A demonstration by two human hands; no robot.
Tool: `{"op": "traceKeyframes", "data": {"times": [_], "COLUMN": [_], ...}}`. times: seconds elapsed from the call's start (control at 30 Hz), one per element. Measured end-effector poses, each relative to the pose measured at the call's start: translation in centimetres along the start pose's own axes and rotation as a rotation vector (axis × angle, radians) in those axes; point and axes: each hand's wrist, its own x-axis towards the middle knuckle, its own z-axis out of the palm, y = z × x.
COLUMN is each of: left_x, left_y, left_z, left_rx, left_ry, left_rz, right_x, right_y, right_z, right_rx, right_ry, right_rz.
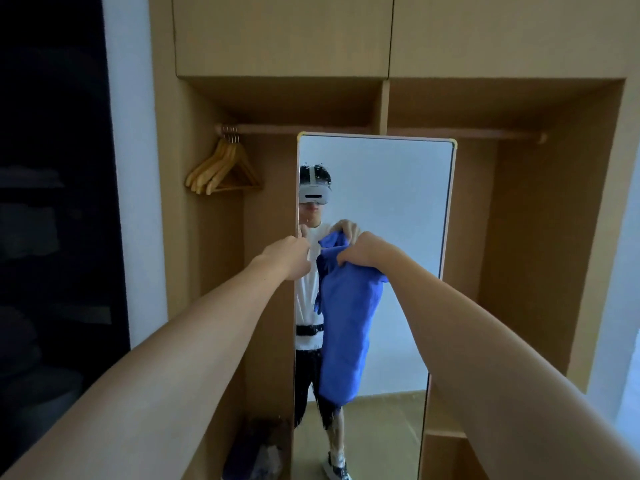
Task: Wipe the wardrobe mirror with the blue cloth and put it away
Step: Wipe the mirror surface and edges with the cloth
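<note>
Head view. Both hands raised before the tall, pale-framed wardrobe mirror (398, 188): right hand (363, 252) grips the top of the blue fabric cloth (346, 327), which hangs lengthwise against the glass; left hand (287, 256), curled, seems to pinch a corner, though this contact is hard to make out. Cloth top is hidden by fingers.

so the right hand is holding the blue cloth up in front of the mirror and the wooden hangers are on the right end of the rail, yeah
Not quite: the head view shows the wooden hangers at the left end of the rail. The rest holds: the right hand grips the blue cloth in front of the mirror.
</note>
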Motion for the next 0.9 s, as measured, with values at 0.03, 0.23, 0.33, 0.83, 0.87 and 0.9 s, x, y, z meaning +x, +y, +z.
{"op": "traceKeyframes", "data": {"times": [0.03,0.23,0.33,0.83,0.87,0.9], "left_x": [0.2,1.6,2.4,6.0,6.1,6.3], "left_y": [0.1,0.1,0.0,-1.8,-2.0,-2.2], "left_z": [-0.3,-3.0,-3.7,-1.9,-1.9,-1.9], "left_rx": [0.001,0.009,-0.013,-0.062,-0.068,-0.078], "left_ry": [0.019,0.107,0.149,0.115,0.111,0.106], "left_rz": [0.002,0.034,0.047,0.059,0.059,0.057], "right_x": [0.3,2.2,3.6,5.2,5.6,5.2], "right_y": [-0.2,-1.7,-2.1,-2.3,-2.4,-2.6], "right_z": [-0.5,-3.8,-4.7,-4.3,-4.1,-4.0], "right_rx": [0.005,-0.078,-0.135,-0.144,-0.16,-0.157], "right_ry": [0.011,0.119,0.191,0.081,-0.027,-0.028], "right_rz": [0.004,0.039,0.034,-0.206,-0.233,-0.19]}}
